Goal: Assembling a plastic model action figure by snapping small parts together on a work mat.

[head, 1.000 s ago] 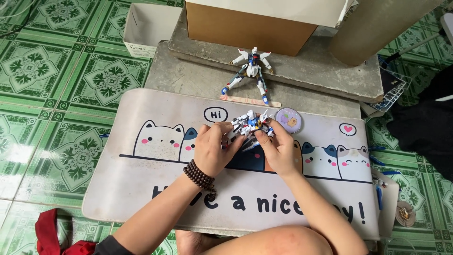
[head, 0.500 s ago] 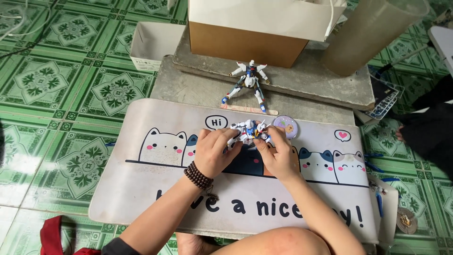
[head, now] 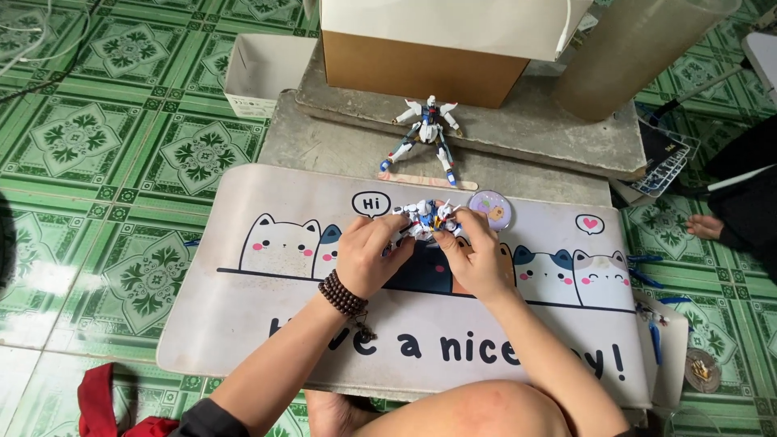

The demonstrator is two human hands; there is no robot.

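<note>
Head view: both hands, left [head: 368, 255] and right [head: 477, 259], grip a small toy robot [head: 425, 218] above the cat mat [head: 243, 324]; green tiled floor [head: 97, 162] lies open leftward.

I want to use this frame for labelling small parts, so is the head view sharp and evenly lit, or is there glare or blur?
Head view: soft, even daylight, only faint shadows under the hands. Left hand and right hand are sharp, but the small model between them is too tiny for detail. Mild glare on the floor tiles at left; the edges bend slightly.
</note>
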